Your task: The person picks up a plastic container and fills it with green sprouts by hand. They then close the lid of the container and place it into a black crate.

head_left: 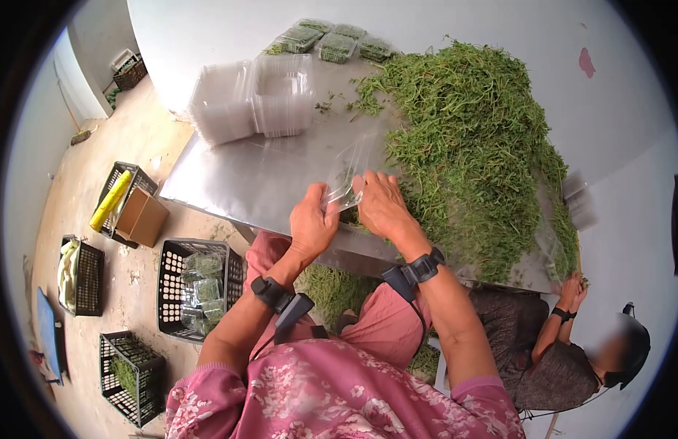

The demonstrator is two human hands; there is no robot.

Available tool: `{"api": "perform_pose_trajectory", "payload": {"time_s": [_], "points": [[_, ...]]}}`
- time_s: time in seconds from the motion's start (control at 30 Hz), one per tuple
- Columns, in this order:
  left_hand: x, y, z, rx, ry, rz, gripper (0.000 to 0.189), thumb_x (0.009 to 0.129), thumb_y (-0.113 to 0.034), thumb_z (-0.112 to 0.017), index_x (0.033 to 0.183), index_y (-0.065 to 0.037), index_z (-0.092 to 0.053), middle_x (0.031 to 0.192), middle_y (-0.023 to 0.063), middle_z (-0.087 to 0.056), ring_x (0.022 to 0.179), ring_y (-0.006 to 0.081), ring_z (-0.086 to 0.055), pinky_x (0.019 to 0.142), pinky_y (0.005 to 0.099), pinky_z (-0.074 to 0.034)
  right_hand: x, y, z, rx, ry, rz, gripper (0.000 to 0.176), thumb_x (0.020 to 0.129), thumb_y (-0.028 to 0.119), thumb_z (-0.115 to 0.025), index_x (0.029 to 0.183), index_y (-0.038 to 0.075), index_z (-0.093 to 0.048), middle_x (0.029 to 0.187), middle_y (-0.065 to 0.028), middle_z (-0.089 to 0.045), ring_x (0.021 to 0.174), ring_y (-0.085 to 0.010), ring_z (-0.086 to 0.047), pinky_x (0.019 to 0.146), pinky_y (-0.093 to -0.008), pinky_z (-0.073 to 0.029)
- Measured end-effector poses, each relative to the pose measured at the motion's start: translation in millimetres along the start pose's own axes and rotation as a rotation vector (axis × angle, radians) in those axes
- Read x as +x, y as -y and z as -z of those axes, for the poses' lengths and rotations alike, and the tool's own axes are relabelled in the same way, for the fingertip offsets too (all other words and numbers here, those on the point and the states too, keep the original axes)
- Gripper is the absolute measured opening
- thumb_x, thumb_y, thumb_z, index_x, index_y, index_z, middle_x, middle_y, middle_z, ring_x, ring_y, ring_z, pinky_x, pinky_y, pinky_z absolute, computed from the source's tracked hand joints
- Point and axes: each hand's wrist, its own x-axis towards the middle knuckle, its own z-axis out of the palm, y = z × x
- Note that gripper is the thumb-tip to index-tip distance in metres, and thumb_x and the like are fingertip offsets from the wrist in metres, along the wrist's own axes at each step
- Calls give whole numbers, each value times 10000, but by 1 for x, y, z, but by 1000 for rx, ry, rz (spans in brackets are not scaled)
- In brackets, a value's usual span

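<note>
Between my two hands, at the front edge of the metal table, is a clear plastic container (348,175). My left hand (312,219) has its fingers closed on the container's near left side. On the right side of the same container, my right hand (381,205) grips the edge with thumb and fingers. A large heap of green herbs (471,139) lies just right of my right hand. Beyond my left hand stand two stacks of empty clear containers (222,106).
Several filled packs (337,47) sit at the table's (236,175) far edge. Black crates stand on the floor at left, one holding filled packs (206,289), another a cardboard box (141,217). A co-worker (566,358) is at the right, hands by the heap's end.
</note>
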Motion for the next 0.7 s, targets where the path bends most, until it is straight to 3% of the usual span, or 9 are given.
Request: {"api": "perform_pose_trajectory", "payload": {"time_s": [0.1,0.47,0.57,0.7], "points": [[-1,2,-1,-5,0,-11,275,889,-207,-564,1094,-26,-535,833,237,-634,789,449,-614,681,469,-484,2,3,2,33,-27,-28,172,782,34,-571,949,41,-533,975,-153,-542,960,-333,-526,863,-442,-407],[-1,1,-1,-5,1,-36,253,904,-203,-544,1075,-18,-528,825,250,-620,780,466,-600,665,478,-474,5,0,-6,-93,-57,57,132,801,41,-545,932,33,-556,958,-161,-573,933,-341,-559,836,-443,-435],[-1,3,-2,15,-6,-54,281,878,-199,-563,1097,-29,-519,847,232,-642,791,445,-615,692,491,-485,7,1,-3,-56,64,16,243,807,73,-542,1039,-1,-548,1012,-174,-530,982,-361,-504,854,-486,-420],[-1,2,-3,16,-18,-59,273,880,-199,-563,1086,-26,-520,844,229,-639,787,444,-612,694,488,-484,7,1,-6,-55,26,16,220,803,62,-550,1015,2,-548,995,-181,-531,968,-361,-508,838,-486,-426]]}}
